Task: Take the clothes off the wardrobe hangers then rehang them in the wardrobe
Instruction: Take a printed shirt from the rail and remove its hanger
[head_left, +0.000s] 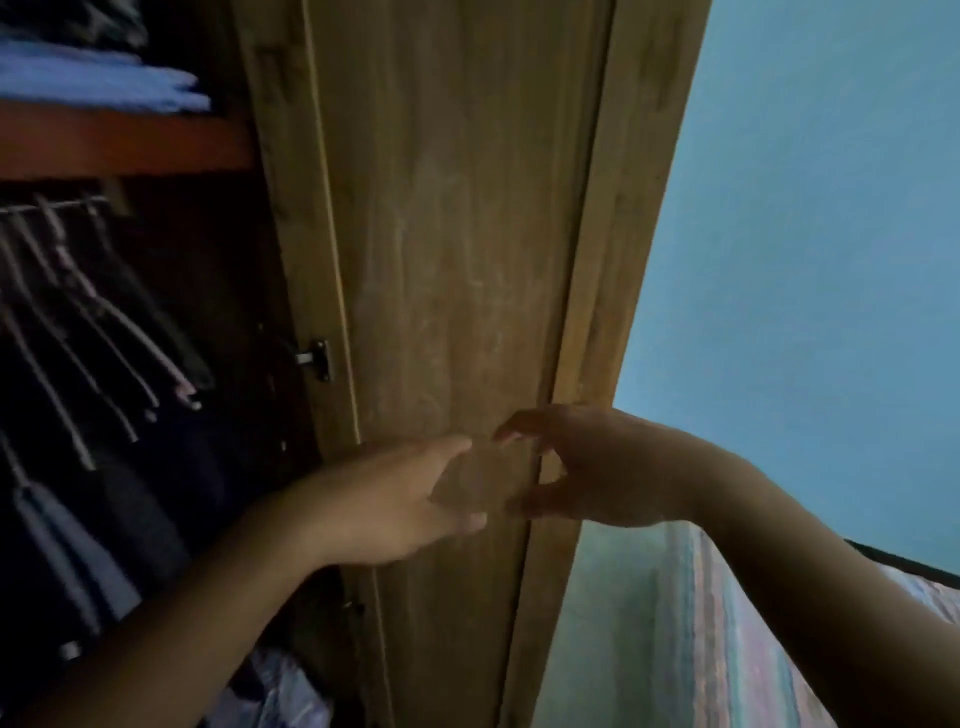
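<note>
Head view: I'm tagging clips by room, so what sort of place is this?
Probably a bedroom: an open wooden wardrobe with hangers on a rail, folded clothes on its shelf, and what looks like striped bedding alongside.

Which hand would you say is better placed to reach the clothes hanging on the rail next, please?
Probably the left hand: it hovers empty before the wooden door, nearer the open compartment where the hangers hang. The right hand, also empty, sits farther over, by the door's outer edge.
</note>
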